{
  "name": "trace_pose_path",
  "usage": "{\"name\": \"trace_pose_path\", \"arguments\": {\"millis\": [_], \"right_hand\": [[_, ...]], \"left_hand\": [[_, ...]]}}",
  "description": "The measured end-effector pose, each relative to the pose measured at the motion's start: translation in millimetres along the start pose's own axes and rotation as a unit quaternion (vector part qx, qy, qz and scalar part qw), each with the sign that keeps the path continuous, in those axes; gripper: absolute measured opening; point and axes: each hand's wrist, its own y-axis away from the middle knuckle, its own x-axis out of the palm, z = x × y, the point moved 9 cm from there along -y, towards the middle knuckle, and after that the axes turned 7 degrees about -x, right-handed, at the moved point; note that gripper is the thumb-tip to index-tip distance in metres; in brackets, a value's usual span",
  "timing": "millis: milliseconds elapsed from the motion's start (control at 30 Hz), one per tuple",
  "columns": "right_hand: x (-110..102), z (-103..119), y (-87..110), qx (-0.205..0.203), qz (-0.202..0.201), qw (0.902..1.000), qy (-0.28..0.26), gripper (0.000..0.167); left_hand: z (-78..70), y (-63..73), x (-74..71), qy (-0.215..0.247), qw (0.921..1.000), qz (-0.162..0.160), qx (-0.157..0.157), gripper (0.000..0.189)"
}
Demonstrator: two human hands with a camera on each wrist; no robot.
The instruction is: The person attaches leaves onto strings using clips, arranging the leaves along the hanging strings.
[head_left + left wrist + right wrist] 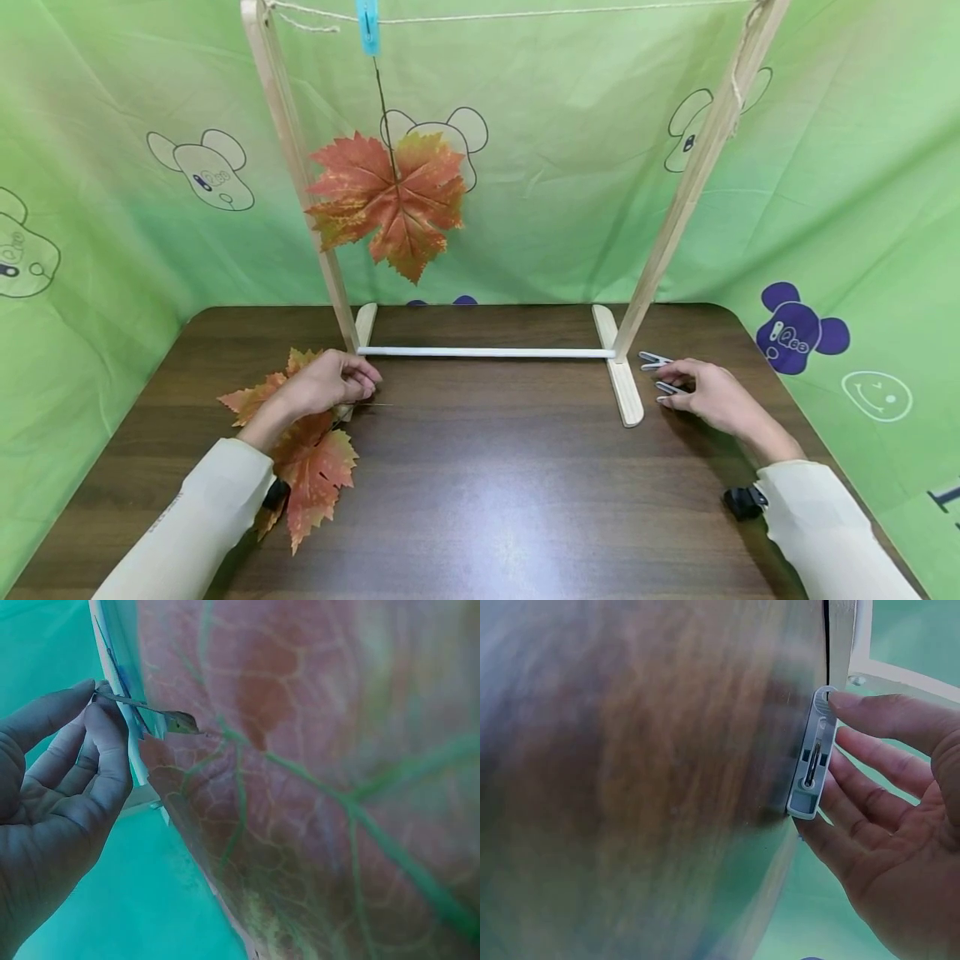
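My left hand [330,387] pinches the thin stem of an orange-red artificial maple leaf [318,475] at the table's left. In the left wrist view, thumb and fingertips meet on the stem [124,699], and a leaf's veined surface [300,780] fills most of the picture. Another leaf [258,396] lies partly hidden beneath that forearm. My right hand [708,396] is at two grey clothespins, the far one [654,360] and the near one [670,388]. Its thumb touches a clothespin [812,754] in the right wrist view, with the fingers spread apart from the thumb.
A wooden frame with a right post [693,183] and a white crossbar [487,352] stands at the back. Along its top runs a string [562,14]. A blue clothespin [368,27] holds a hanging maple leaf [397,200] there. Behind is a green printed cloth [555,233].
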Motion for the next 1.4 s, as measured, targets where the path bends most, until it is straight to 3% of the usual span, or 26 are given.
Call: {"name": "trace_pose_path", "arguments": {"millis": [633,1033,1400], "right_hand": [[3,7,-4.2,-0.024,0.0,0.9984,0.05,0.026],[1,7,-3.9,-0.021,-0.006,0.9986,0.048,0.022],[-11,13,-4.6,-0.018,-0.032,0.9987,0.034,0.024]], "left_hand": [[-2.1,3.7,-1.6,0.012,0.9999,0.004,-0.001,0.022],[-4.7,4.5,0.3,0.021,0.9995,0.016,0.017,0.021],[-3.4,4.6,-0.5,0.043,0.9988,0.025,-0.001,0.021]]}}
